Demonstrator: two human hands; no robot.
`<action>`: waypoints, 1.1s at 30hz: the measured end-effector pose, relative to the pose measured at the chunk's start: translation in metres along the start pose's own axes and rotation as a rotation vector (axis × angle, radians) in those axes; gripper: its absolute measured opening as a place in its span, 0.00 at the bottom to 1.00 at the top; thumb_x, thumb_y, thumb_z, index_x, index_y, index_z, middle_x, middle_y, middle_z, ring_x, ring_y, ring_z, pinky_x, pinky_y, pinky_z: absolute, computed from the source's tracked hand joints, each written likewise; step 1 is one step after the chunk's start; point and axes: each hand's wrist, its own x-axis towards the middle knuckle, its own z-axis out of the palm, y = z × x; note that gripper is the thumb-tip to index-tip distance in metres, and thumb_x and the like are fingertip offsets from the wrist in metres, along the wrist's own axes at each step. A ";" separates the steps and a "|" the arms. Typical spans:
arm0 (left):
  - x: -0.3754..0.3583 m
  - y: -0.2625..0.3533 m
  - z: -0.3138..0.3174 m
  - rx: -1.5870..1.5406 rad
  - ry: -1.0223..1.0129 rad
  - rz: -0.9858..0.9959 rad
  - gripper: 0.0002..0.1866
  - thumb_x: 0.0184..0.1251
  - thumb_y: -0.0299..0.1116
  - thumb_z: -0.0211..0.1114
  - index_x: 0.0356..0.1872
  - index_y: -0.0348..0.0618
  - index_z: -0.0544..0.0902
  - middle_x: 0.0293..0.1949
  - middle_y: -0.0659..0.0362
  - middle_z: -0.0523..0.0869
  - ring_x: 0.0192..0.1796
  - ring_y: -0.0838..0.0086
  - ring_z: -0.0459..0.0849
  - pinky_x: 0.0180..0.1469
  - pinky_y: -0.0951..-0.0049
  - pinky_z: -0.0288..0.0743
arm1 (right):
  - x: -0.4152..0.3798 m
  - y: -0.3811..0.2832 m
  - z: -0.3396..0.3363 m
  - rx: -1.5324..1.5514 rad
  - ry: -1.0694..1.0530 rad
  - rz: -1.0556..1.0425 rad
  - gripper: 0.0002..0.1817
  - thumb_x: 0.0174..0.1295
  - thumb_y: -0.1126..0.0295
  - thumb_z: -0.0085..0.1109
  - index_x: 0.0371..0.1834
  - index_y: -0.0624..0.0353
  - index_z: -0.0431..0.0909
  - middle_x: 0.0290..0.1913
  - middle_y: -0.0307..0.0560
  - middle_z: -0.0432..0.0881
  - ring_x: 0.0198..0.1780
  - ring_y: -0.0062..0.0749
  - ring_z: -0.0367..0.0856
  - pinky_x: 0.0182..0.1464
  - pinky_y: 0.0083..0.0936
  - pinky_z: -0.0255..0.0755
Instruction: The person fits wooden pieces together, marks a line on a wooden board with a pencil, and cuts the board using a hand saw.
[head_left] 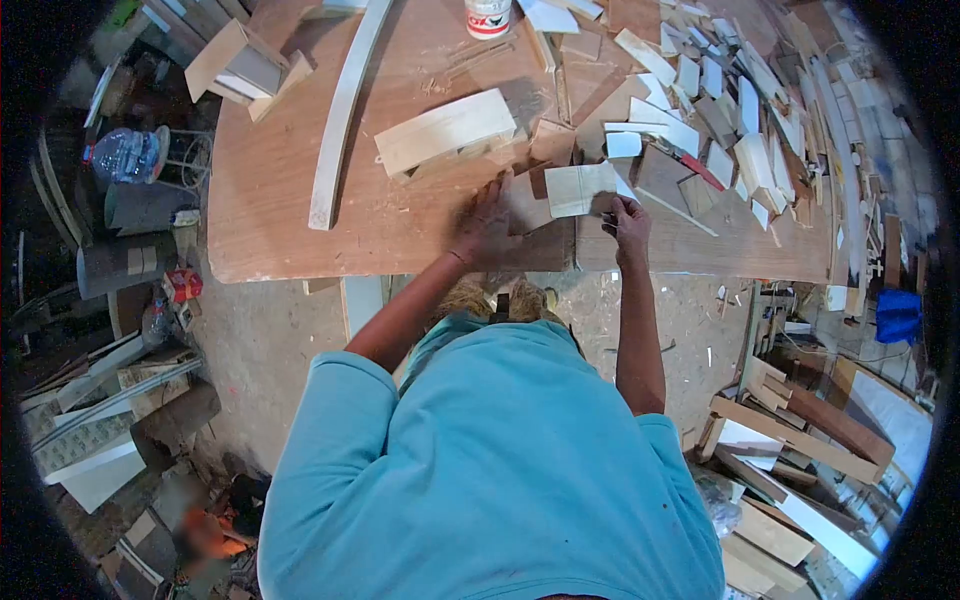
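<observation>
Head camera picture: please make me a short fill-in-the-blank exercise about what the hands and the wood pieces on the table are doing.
1. The left hand lies flat on the ____ table.
2. The right hand grips the pale wood piece at its lower ____ corner.
3. The long curved strip lies to the ____ of the pale block.

Missing words: wooden; right; left

Pale flat wood panel (578,189) lies on workbench (300,220).
</observation>
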 end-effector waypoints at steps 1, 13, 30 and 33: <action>-0.003 -0.013 -0.003 0.078 -0.048 -0.024 0.57 0.35 0.40 0.69 0.65 0.33 0.40 0.64 0.40 0.50 0.66 0.49 0.50 0.66 0.59 0.47 | 0.001 0.004 0.002 0.014 -0.048 0.016 0.08 0.59 0.67 0.55 0.36 0.59 0.76 0.27 0.37 0.78 0.23 0.18 0.74 0.25 0.17 0.72; -0.056 -0.045 -0.020 -0.200 0.322 -0.424 0.25 0.49 0.33 0.61 0.50 0.34 0.71 0.46 0.40 0.74 0.48 0.55 0.75 0.49 0.64 0.69 | -0.022 0.057 0.072 -0.131 -0.349 0.019 0.09 0.58 0.73 0.54 0.38 0.68 0.74 0.31 0.45 0.78 0.28 0.25 0.79 0.31 0.19 0.75; -0.047 -0.027 0.004 -0.467 0.473 -0.609 0.13 0.50 0.31 0.61 0.37 0.35 0.82 0.30 0.47 0.83 0.30 0.64 0.82 0.35 0.70 0.73 | -0.028 0.027 0.085 -0.898 -0.123 -0.622 0.11 0.51 0.72 0.58 0.38 0.62 0.77 0.33 0.52 0.79 0.35 0.41 0.80 0.39 0.31 0.72; -0.047 -0.022 -0.001 -0.536 0.432 -0.686 0.12 0.50 0.31 0.61 0.36 0.36 0.82 0.29 0.47 0.83 0.32 0.65 0.83 0.36 0.71 0.73 | -0.028 0.026 0.085 -0.861 -0.151 -0.572 0.12 0.51 0.72 0.59 0.39 0.61 0.77 0.33 0.53 0.79 0.35 0.42 0.80 0.39 0.31 0.72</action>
